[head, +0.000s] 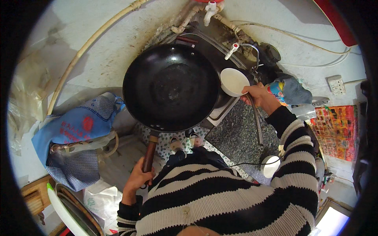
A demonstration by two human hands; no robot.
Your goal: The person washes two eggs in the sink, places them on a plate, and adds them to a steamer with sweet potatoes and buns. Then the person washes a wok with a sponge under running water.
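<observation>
My left hand [136,179] is closed around the brown wooden handle [151,153] of a large black wok [174,88]. The wok is raised in front of me, its inside facing up. Small glossy, wet-looking spots show in its middle. On the right, my right hand [258,96] grips the rim of a white bowl [234,81], thumb near the edge. The bowl is close to the wok's right side, and its inside looks pale; whether it holds anything I cannot tell.
Behind the bowl stands a thin curved tap [254,50] with a white valve; another white tap [210,13] is on the wall pipe. A dark speckled counter [233,132] carries a second white bowl [270,166]. A blue apron [73,124] hangs at left.
</observation>
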